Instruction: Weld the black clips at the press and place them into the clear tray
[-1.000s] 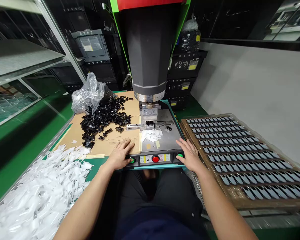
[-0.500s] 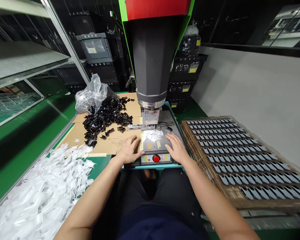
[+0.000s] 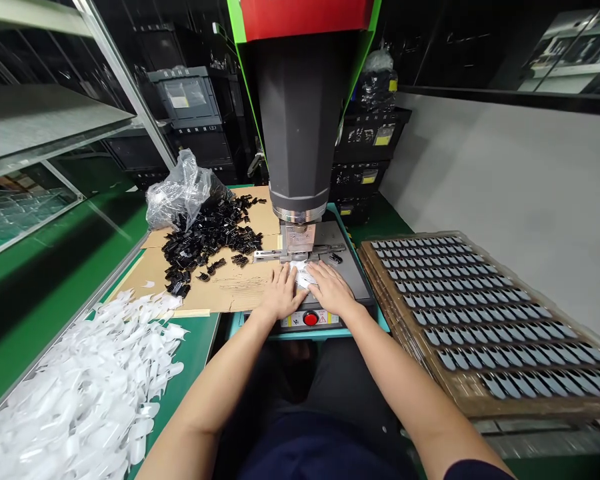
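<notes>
My left hand [image 3: 280,293] lies on the machine's base at the left edge of a small heap of white plastic pieces [image 3: 301,272], fingers stretched forward. From the other side my right hand [image 3: 329,288] rests flat with its fingertips at the same heap, partly covering it. Both hands look open, and I see nothing gripped in either. Just beyond the fingers stands a metal fixture [image 3: 270,255] beneath the machine's press head [image 3: 300,237]. A few black plastic parts [image 3: 335,258] lie right of the fixture. Below the hands sits a red button [image 3: 311,319] on the front panel.
Cardboard [image 3: 240,287] on the left bears a pile of black clips [image 3: 205,233] and a clear plastic bag [image 3: 180,190]. Nearer is a large heap of white pieces [image 3: 80,387]. At right stand stacked trays [image 3: 460,387] holding rows of grey-blue parts. Dark crates [image 3: 370,143] stand behind.
Both hands have moved inward from the sides of the base to the small white heap, which they now partly cover and which looks narrower. The view has shifted slightly.
</notes>
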`<state>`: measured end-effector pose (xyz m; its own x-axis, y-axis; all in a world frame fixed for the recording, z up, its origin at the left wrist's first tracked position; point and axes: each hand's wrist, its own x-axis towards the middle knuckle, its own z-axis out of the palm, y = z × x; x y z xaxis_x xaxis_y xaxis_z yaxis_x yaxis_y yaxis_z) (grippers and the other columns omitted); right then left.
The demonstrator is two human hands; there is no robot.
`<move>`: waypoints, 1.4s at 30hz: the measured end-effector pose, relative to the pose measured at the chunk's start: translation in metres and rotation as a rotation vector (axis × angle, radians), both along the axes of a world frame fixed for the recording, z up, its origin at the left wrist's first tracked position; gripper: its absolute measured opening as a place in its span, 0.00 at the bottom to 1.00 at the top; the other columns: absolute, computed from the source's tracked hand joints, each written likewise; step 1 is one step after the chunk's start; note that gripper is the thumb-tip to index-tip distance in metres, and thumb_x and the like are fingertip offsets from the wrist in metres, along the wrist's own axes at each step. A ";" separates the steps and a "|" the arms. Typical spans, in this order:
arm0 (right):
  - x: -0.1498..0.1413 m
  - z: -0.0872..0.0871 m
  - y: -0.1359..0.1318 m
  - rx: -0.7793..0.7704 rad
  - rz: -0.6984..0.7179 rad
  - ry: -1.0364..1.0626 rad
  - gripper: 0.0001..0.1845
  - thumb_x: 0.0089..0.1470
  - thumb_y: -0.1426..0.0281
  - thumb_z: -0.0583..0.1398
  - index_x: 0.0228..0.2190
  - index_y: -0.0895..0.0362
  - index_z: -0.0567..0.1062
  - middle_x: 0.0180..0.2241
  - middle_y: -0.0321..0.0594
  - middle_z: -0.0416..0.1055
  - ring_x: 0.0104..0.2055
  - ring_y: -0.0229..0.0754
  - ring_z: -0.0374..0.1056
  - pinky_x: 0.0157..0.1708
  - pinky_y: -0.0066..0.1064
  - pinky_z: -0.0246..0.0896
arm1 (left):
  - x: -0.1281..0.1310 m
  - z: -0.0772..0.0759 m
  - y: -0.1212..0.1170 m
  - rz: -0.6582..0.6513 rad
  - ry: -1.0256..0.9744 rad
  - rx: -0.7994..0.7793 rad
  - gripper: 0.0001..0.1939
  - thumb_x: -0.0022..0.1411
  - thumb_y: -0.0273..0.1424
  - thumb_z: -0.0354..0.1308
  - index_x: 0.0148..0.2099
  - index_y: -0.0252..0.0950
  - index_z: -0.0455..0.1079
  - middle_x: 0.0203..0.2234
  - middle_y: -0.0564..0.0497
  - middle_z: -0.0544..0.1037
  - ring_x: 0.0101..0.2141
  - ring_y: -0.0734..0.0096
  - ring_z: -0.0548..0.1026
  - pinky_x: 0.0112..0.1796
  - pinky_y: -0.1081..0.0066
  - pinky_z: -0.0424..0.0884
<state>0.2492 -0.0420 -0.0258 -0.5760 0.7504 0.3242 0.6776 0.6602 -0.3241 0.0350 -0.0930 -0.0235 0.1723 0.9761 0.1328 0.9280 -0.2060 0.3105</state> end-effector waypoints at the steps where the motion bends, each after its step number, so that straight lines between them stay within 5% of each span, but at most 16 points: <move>1: 0.001 -0.001 0.001 0.001 -0.001 0.032 0.33 0.71 0.60 0.55 0.73 0.54 0.65 0.74 0.45 0.59 0.78 0.57 0.50 0.77 0.54 0.48 | -0.001 -0.001 0.000 -0.005 -0.033 0.007 0.45 0.75 0.56 0.49 0.79 0.29 0.52 0.78 0.31 0.50 0.77 0.40 0.48 0.74 0.39 0.42; 6: 0.005 -0.001 0.018 -0.020 -0.050 0.261 0.32 0.69 0.63 0.56 0.70 0.55 0.67 0.71 0.48 0.65 0.74 0.55 0.58 0.74 0.54 0.55 | -0.013 -0.002 0.011 0.020 -0.311 0.139 0.40 0.73 0.51 0.56 0.75 0.30 0.59 0.75 0.29 0.58 0.75 0.40 0.56 0.72 0.42 0.54; 11: -0.007 0.020 0.048 -0.087 -0.185 0.332 0.33 0.63 0.65 0.63 0.67 0.56 0.70 0.63 0.52 0.73 0.65 0.57 0.68 0.67 0.53 0.63 | -0.031 0.011 0.052 0.140 -0.488 0.265 0.32 0.68 0.42 0.65 0.68 0.33 0.68 0.62 0.32 0.75 0.65 0.43 0.70 0.67 0.46 0.64; 17: -0.039 0.044 0.081 -0.264 -0.303 0.259 0.31 0.59 0.65 0.68 0.62 0.55 0.72 0.53 0.50 0.78 0.55 0.55 0.73 0.57 0.45 0.69 | -0.028 0.029 0.094 0.134 -0.656 0.105 0.35 0.60 0.36 0.72 0.67 0.36 0.69 0.53 0.39 0.81 0.49 0.52 0.79 0.53 0.56 0.74; 24: -0.054 0.040 0.096 -0.318 -0.314 0.295 0.30 0.56 0.66 0.70 0.59 0.55 0.74 0.49 0.47 0.80 0.48 0.51 0.76 0.51 0.40 0.70 | -0.020 0.032 0.109 0.181 -0.804 -0.002 0.24 0.54 0.30 0.74 0.54 0.37 0.76 0.36 0.49 0.81 0.35 0.63 0.76 0.39 0.66 0.70; 30: -0.060 0.045 0.104 -0.383 -0.305 0.455 0.19 0.54 0.71 0.67 0.49 0.56 0.80 0.42 0.43 0.82 0.40 0.48 0.77 0.46 0.38 0.72 | -0.023 0.030 0.120 0.105 -1.055 -0.083 0.11 0.55 0.37 0.73 0.35 0.36 0.79 0.23 0.54 0.73 0.26 0.69 0.69 0.33 0.69 0.67; 35: -0.049 0.035 0.079 -0.500 -0.242 0.814 0.16 0.54 0.70 0.63 0.45 0.57 0.82 0.44 0.45 0.83 0.45 0.48 0.79 0.51 0.41 0.75 | -0.013 0.028 0.089 0.154 -1.272 -0.048 0.22 0.56 0.42 0.74 0.49 0.35 0.80 0.37 0.46 0.83 0.35 0.66 0.78 0.42 0.66 0.74; 42: -0.038 0.016 -0.029 -0.602 -0.048 1.138 0.21 0.53 0.66 0.68 0.50 0.54 0.79 0.50 0.46 0.82 0.52 0.50 0.79 0.54 0.45 0.77 | 0.012 0.028 -0.018 0.093 -1.517 -0.120 0.28 0.54 0.40 0.79 0.53 0.36 0.77 0.36 0.49 0.83 0.36 0.68 0.81 0.45 0.64 0.78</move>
<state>0.2115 -0.0709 -0.0093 -0.1691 0.9613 0.2177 -0.1561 0.1920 -0.9689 0.0468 -0.1112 0.0041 -0.1106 0.9929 0.0438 -0.2643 -0.0719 0.9618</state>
